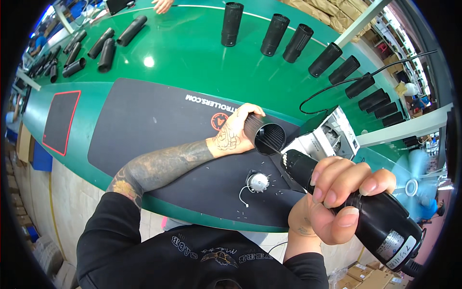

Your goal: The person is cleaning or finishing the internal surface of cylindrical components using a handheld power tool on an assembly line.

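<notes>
My left hand (234, 129) is wrapped round a black ribbed tube (254, 129) above the dark mat, its open end turned to the right. In my right hand (344, 197) is a black electric screwdriver (385, 224), gripped round its body. The thin bit points left into the mouth of the tube; where its tip rests inside is hidden. Below the tube, a small round silver motor (259, 182) with a white lead and plug lies on the mat. Small screws are scattered around it.
A metal-cased screw feeder (327, 137) stands just right of the tube. Several black tubes (232, 24) stand along the conveyor belt (183, 53), and more (107, 55) lie at the far left. A black cable (332, 86) loops over the right side. Another person's hand (162, 6) shows at the far edge.
</notes>
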Tool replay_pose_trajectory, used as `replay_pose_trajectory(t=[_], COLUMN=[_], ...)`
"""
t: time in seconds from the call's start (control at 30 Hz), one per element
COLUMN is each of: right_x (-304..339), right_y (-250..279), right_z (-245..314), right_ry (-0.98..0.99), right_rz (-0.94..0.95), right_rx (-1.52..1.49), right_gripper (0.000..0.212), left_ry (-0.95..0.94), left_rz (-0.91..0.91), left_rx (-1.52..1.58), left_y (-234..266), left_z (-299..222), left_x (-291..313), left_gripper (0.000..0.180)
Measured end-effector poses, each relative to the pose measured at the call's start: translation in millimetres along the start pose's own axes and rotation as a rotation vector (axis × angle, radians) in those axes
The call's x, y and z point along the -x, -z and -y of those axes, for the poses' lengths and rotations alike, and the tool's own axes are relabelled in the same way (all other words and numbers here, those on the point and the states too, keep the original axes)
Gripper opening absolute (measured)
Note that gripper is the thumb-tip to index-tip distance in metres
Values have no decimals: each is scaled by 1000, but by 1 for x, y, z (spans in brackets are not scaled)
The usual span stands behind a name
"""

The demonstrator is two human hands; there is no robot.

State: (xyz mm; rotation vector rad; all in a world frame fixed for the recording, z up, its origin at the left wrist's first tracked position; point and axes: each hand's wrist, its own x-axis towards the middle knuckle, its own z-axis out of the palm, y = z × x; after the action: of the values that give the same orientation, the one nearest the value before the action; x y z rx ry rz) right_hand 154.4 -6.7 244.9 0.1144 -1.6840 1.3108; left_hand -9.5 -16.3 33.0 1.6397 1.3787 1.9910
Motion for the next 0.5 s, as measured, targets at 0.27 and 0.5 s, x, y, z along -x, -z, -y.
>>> replay_pose_trajectory(t=[0.27,0.5], right_x=[0,-1], right_y=[-12,10], right_z=[-8,8], right_ry=[-45,-87], right_rz=[-111,-121], right_rx=[5,163], right_gripper=[28,33], left_ry=[-15,-9], left_rz=[-22,-19], left_rx=[-43,-37], left_y=[-1,-27], left_z=[-9,-11], left_x=[-3,-5], left_gripper=[59,61])
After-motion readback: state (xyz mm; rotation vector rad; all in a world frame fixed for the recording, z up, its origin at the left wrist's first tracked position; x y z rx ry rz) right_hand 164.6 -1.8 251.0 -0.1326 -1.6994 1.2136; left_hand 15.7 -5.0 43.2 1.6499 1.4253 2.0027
